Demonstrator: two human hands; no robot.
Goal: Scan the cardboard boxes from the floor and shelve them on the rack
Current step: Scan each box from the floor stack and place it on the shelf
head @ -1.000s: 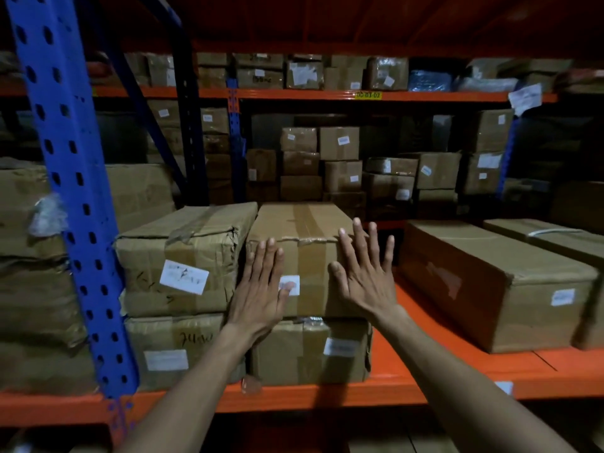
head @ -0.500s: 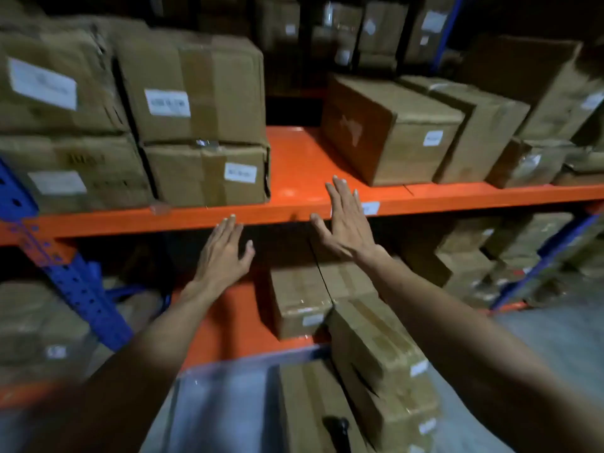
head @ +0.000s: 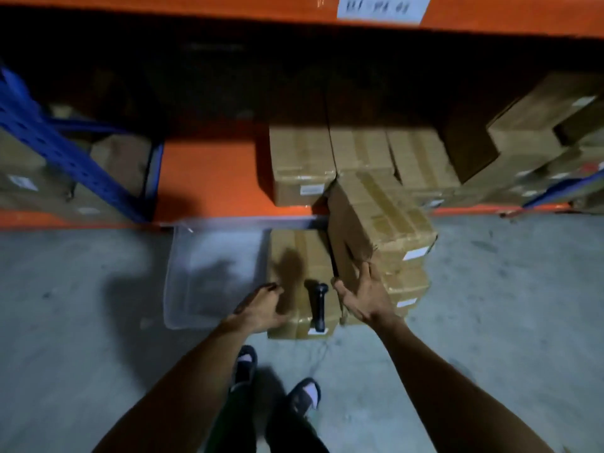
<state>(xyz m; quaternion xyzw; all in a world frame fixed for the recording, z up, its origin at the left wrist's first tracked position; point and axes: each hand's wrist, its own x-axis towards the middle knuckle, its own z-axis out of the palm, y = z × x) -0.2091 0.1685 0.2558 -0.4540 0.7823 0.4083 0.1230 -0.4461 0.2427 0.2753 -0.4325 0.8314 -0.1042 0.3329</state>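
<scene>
Cardboard boxes on the floor: a flat box (head: 295, 256), brown corrugated card w/ glossy tape strips, is laid on the grey concrete floor (head: 490, 289) just in front of the rack. A black scanner (head: 318, 304), cylindrical grip, is rested on its top near the front edge. Immediately to the right, a stack of boxes is seen: the top box (head: 379, 220) is tilted, rectangular, tape-banded, w/ a white label on its end; at least 2 more are partly visible beneath it.

Left hand (head: 261, 308): fingers loosely curled, positioned over the flat box's left front corner; nothing is grasped; contact cannot be confirmed. Right hand (head: 366, 295): released, fingers extended, fingertips placed against the lower side of the tilted top box.

Rack: orange steel bottom shelf (head: 206, 178), smooth painted; blue perforated upright (head: 42, 138) at left. 3 similar boxes (head: 359, 152) are set side by side on the shelf; further cartons are stacked at right, blurred.

A clear plastic tray (head: 209, 273), rectangular w/ rounded corners, is laid on the floor left of the flat box. 2 dark sandals (head: 304, 395) are visible at bottom.
</scene>
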